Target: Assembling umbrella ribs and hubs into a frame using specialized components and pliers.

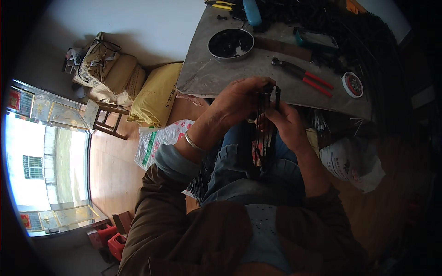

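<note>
Above my lap, at the table's near edge, both hands are closed on a bundle of thin dark rods. My left hand [237, 97] grips it near the top, where a dark end piece shows by the fingertips. My right hand [289, 125] pinches the rods from the other side, a little lower. The bundle of thin dark rods [261, 145] hangs down between my legs, its lower ends dim against my jeans. Whether the rods are joined at the top is hidden by my fingers.
On the grey table [195, 71] are a round pan [231, 59] of dark bits, red-handled pliers [317, 83], a round tub [352, 84] of small parts and a heap of black pieces [322, 18]. A yellow sack [159, 94] and a stool [110, 119] stand left.
</note>
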A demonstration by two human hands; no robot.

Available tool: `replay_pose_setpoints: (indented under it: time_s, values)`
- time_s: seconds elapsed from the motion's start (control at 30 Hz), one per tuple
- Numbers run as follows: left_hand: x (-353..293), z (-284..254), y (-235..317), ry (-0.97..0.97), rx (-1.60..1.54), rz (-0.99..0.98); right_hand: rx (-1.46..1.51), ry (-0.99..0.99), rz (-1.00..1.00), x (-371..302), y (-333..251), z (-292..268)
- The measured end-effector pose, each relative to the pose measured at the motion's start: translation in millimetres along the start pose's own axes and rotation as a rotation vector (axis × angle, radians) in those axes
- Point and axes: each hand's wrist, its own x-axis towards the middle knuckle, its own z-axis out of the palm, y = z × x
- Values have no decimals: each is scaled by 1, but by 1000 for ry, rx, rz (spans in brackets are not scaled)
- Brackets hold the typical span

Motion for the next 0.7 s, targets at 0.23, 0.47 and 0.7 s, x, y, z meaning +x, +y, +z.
replay_pose_setpoints:
  time_s: [0.23,0.47,0.7]
  values:
    - [-8,15,10,136,400,101,14,34,11,0,2,-1]
    - [-17,31,2,197,692,261,72,128,12,-2,1,1]
    - [-18,33,-15,185,654,408,75,124,-6,-2,-3,1]
